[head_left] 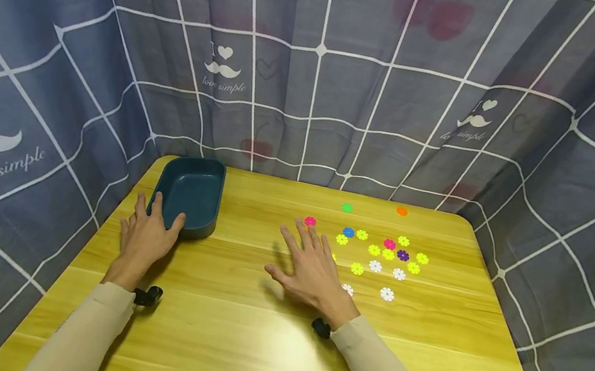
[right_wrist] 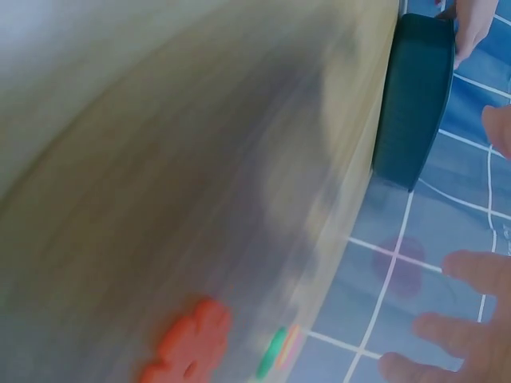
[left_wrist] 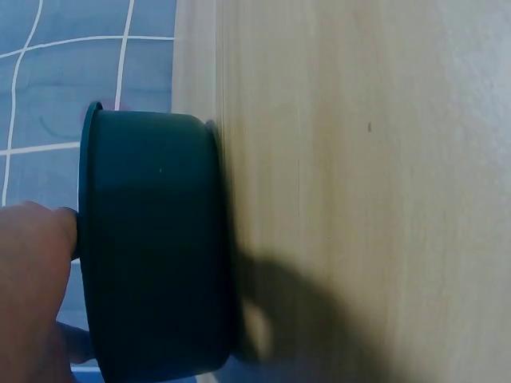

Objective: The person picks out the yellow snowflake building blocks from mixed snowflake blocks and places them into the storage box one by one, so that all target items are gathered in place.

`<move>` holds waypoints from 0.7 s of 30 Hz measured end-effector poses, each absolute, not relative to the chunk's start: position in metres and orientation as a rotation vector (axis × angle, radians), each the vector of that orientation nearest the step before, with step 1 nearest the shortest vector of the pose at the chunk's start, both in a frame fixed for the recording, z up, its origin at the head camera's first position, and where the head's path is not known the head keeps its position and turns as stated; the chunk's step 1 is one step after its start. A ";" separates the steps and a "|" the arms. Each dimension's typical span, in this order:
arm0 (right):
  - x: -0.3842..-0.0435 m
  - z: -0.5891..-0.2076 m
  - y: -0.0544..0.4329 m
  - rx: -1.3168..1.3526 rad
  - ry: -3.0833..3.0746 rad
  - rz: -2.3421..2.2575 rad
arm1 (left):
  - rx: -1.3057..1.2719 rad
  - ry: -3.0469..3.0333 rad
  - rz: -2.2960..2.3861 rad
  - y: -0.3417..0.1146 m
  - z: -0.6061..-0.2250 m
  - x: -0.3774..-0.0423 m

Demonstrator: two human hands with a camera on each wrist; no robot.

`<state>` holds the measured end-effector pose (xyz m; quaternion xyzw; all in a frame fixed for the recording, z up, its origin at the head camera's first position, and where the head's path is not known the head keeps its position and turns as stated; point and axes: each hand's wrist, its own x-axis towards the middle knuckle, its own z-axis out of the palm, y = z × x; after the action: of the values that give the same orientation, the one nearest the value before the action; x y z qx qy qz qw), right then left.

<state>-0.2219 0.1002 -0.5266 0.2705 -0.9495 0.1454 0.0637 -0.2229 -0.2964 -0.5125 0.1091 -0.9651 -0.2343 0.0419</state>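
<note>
A dark teal rectangular tub (head_left: pixel 199 232) stands at the table's back left. My left hand (head_left: pixel 144 242) is at its near end with fingers spread, thumb and fingertips at the rim; in the left wrist view the hand (left_wrist: pixel 32 287) meets the rim of the tub (left_wrist: pixel 160 239). Spread and holding nothing, my right hand (head_left: pixel 313 273) hovers over mid-table, its shadow below. Small flower-shaped pieces lie flat around and right of it: several yellow (head_left: pixel 357 269) and white (head_left: pixel 386 294), others pink (head_left: pixel 390 244), blue (head_left: pixel 348 232) and purple (head_left: pixel 402 255). The right hand covers some. An orange flower piece (right_wrist: pixel 192 343) shows in the right wrist view.
A green piece (head_left: pixel 347 208) and an orange piece (head_left: pixel 402 211) lie near the back edge of the wooden table (head_left: pixel 248 346). A grey-blue checked curtain (head_left: pixel 313 84) hangs behind the table and along both sides. Each wrist wears a black strap.
</note>
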 end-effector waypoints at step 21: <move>-0.225 -0.527 0.068 0.927 -2.861 0.442 | 0.385 -3.000 -0.792 -0.288 -0.514 -0.214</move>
<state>-0.2247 0.0682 -0.5269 0.3046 -0.9400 0.1452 0.0508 -0.2140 -0.2879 -0.5139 0.1231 -0.9595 -0.2534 0.0074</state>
